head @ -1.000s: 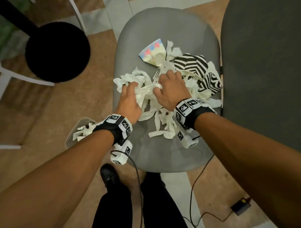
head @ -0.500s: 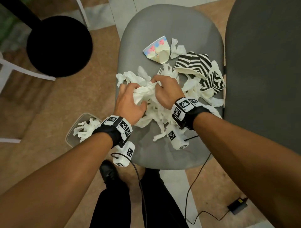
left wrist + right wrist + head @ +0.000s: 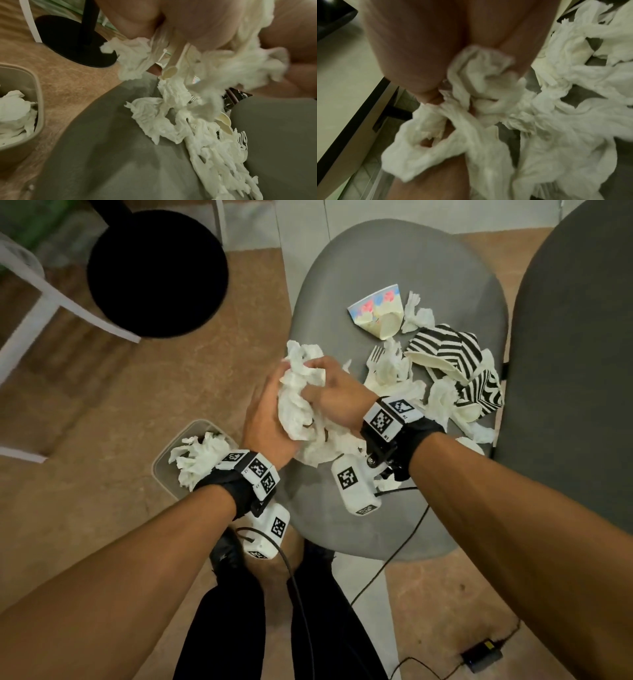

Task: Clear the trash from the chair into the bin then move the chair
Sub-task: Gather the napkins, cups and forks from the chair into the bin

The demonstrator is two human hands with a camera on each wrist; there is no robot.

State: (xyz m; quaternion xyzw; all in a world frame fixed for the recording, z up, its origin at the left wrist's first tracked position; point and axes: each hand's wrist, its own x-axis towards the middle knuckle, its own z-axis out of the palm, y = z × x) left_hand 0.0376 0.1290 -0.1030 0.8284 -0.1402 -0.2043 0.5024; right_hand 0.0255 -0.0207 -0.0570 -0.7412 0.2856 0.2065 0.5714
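A grey chair seat carries white tissues, a coloured paper cup, zebra-striped paper plates and a plastic fork. My left hand and right hand together grip a big wad of tissues over the seat's left edge, and strands hang from it to the seat. The wad fills the blurred right wrist view. A beige bin stands on the floor left of the chair, below my left wrist, with tissues inside.
A black round stand base and a white frame leg are on the floor at the far left. A second grey chair adjoins on the right. A cable and power adapter lie near my feet.
Both hands have bunched the loose tissues into one wad and lifted it leftward, from the seat's middle to its left edge nearer the bin.
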